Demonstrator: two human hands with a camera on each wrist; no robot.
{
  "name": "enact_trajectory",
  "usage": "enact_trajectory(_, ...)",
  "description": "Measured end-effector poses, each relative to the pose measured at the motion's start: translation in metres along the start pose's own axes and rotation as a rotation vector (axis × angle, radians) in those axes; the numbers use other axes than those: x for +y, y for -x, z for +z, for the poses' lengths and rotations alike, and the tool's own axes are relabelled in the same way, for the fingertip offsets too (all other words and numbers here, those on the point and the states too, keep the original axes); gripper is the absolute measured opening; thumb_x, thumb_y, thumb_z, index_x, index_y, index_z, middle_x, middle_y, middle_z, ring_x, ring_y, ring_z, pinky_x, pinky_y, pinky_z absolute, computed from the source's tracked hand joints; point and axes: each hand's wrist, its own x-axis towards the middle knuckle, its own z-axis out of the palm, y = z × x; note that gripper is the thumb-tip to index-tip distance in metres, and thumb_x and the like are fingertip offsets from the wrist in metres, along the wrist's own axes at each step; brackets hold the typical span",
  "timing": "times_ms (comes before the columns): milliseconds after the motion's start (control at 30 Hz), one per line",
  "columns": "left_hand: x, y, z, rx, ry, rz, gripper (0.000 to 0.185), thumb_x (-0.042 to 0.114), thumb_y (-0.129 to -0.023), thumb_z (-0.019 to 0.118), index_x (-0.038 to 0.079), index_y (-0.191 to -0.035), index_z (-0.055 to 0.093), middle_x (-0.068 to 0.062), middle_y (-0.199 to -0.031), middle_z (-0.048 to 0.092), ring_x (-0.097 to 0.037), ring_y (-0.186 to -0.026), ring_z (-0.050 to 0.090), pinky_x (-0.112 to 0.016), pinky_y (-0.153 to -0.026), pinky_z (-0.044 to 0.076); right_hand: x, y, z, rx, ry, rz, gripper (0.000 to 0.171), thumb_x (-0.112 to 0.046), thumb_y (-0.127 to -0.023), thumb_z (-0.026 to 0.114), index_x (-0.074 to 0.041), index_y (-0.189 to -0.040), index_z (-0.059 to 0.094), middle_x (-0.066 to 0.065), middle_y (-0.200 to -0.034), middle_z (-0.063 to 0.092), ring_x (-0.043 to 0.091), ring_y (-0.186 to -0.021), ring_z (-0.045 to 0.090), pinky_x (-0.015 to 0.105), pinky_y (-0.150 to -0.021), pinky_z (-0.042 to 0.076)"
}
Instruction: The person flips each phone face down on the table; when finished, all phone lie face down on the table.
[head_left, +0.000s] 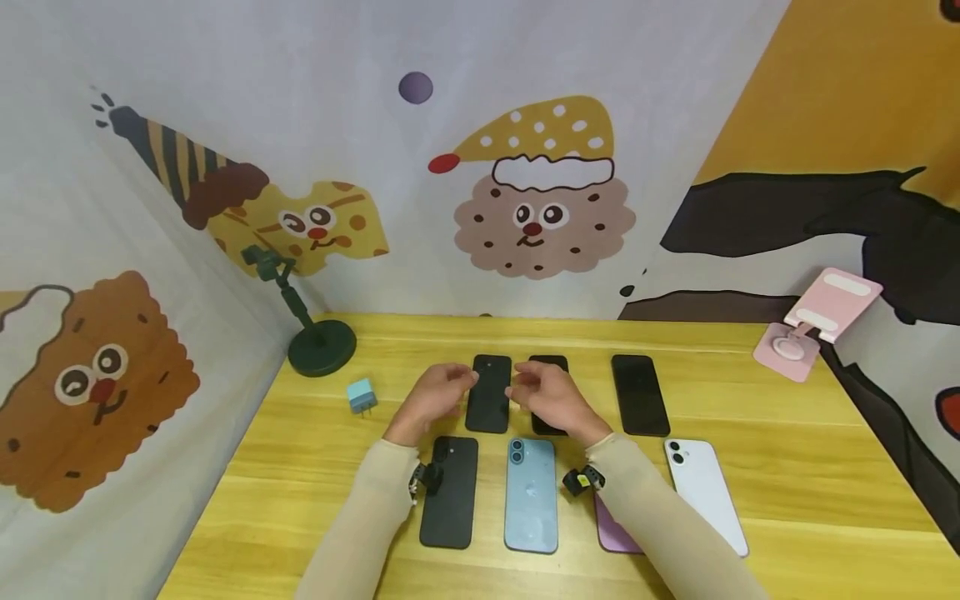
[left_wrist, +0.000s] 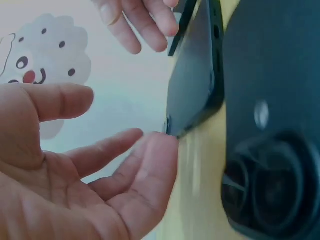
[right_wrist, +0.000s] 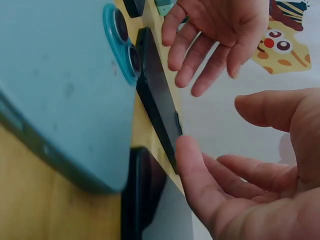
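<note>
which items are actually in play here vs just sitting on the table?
In play:
left hand and right hand, open on either side of the black phone

Lying about:
blue phone
white phone
teal charger plug
green stand
pink stand

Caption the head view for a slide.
Left hand and right hand flank a black rectangular phone lying on the yellow wooden table.

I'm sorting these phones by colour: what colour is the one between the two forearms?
Light blue phone, camera lenses ringed in darker blue; clearest in the head view.
</note>
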Motion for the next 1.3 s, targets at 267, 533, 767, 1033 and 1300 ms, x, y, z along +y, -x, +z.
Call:
enact_trajectory(267, 0.012, 0.003, 0.016, -0.051, 0.044, 0.116, 0.048, 0.033, -0.109, 0.061, 0.005, -0.148, 0.06, -0.012, -0.146, 0.064, -0.03, -0.13, 0.063, -0.046, -0.1, 0.059, 0.003, 0.003, -0.02, 0.073, -0.073, -0.049, 0.048, -0.023, -0.104, 0.069, -0.001, -0.146, 0.06, 0.014, -0.125, 0.071, 0.026, -0.106, 0.071, 0.036, -0.084, 0.063)
enact_trajectory(533, 0.016, -0.005, 0.042, -0.149, 0.125, 0.119, 0.051, 0.03, -0.11, 0.058, 0.002, -0.152, 0.054, -0.014, -0.147, 0.062, -0.033, -0.133, 0.061, -0.047, -0.107, 0.057, 0.016, 0.01, -0.038, 0.102, -0.066, -0.037, 0.047, -0.026, -0.107, 0.066, -0.001, -0.147, 0.059, 0.014, -0.126, 0.071, 0.032, -0.11, 0.07, 0.037, -0.086, 0.062)
enact_trajectory(767, 0.023, -0.012, 0.061, -0.191, 0.189, 0.138, 0.057, 0.03, -0.108, 0.06, 0.0, -0.155, 0.048, -0.017, -0.144, 0.063, -0.037, -0.129, 0.063, -0.051, -0.108, 0.055, 0.028, 0.016, -0.053, 0.152, -0.044, -0.003, 0.048, -0.029, -0.107, 0.065, -0.002, -0.147, 0.059, 0.015, -0.128, 0.07, 0.032, -0.111, 0.069, 0.035, -0.086, 0.06)
enact_trajectory(1033, 0.026, -0.012, 0.072, -0.201, 0.133, 0.096, 0.063, 0.039, -0.107, 0.061, 0.005, -0.158, 0.046, -0.016, -0.142, 0.063, -0.035, -0.121, 0.067, -0.053, -0.107, 0.054, 0.041, 0.022, -0.061, 0.135, -0.062, 0.055, 0.055, -0.032, -0.107, 0.065, -0.004, -0.152, 0.053, 0.018, -0.145, 0.061, 0.035, -0.126, 0.065, 0.042, -0.095, 0.062)
enact_trajectory(1300, 0.026, -0.011, 0.079, -0.194, 0.134, 0.067, 0.061, 0.039, -0.107, 0.062, 0.007, -0.157, 0.047, -0.011, -0.138, 0.066, -0.032, -0.125, 0.067, -0.051, -0.108, 0.054, 0.044, 0.027, -0.06, 0.07, -0.186, 0.105, 0.058, -0.029, -0.108, 0.062, -0.001, -0.157, 0.045, 0.023, -0.154, 0.051, 0.039, -0.138, 0.056, 0.043, -0.097, 0.062)
